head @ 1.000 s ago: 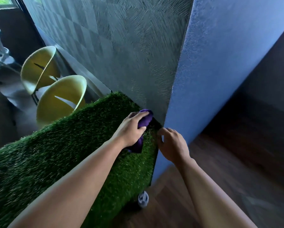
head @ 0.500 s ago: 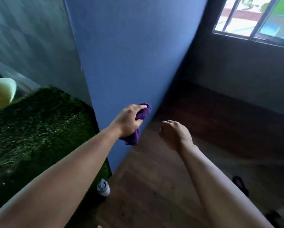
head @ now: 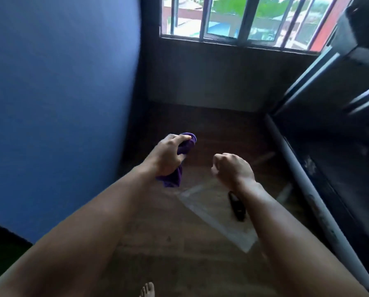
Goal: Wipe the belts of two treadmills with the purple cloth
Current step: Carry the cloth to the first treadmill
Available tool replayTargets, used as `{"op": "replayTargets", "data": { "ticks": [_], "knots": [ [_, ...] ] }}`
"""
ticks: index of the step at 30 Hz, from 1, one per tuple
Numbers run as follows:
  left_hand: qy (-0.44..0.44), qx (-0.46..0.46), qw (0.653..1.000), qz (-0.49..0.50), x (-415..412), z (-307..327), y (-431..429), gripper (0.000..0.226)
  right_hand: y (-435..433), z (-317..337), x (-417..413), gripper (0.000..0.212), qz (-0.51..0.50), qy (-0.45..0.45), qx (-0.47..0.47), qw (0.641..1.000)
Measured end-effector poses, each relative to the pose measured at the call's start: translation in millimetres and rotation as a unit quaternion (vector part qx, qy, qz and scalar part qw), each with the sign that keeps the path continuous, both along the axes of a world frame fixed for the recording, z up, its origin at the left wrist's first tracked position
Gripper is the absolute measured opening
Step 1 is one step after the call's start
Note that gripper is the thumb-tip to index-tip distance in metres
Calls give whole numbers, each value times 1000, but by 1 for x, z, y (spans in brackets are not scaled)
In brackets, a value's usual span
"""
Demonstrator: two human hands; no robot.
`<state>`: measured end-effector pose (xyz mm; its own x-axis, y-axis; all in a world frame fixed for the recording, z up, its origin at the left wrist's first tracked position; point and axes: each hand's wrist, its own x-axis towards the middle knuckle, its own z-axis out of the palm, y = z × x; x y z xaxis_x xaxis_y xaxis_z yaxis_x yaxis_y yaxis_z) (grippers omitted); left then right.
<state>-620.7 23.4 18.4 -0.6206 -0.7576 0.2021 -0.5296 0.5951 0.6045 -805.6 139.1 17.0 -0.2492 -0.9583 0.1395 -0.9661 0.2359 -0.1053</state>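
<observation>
1. Head view shows me both bare forearms stretched forward over a brown wooden floor, with a blue painted wall on the left side and a barred window ahead.

2. My left hand is closed around the crumpled purple cloth; the fingers wrap over its top and a loose end hangs below the palm. The cloth is in the air, touching nothing but the hand.

3. My right hand is curled into a loose fist and carries nothing.

4. The dark treadmill with a grey side rail lies at the right edge of the picture. Its belt is the dark surface just behind this rail.

5. The relation that matters: the belt is to the right of both hands, and its long axis runs from near me away toward the window. The empty right hand is the nearer one; the cloth hand is well apart from it, with the right forearm between.

6. I judge that the next move must carry the cloth rightward across the rail, then stroke along the belt's length.

7. A small black object lies on the floor below the right wrist; what it is I cannot tell.
</observation>
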Motion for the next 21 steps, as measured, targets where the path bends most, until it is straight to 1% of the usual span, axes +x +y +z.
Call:
{"op": "replayTargets", "data": {
  "ticks": [6, 13, 17, 21],
  "knots": [
    [9, 13, 997, -80, -118, -9, -28, 58, 2, -2, -100, 20, -111, -18, 28, 993],
    [8, 27, 985, -172, -259, -12, -96, 57, -37, -2, -216, 16, -202, -25, 27, 979],
    [-1, 16, 977, -213, -337, -6, -141, 58, -67, 3, -278, 14, -248, -41, 18, 968],
    [-8, -8, 970, -245, -410, 0, -175, 60, -85, 4, -336, 14, -290, -37, 17, 956]
  ]
}}
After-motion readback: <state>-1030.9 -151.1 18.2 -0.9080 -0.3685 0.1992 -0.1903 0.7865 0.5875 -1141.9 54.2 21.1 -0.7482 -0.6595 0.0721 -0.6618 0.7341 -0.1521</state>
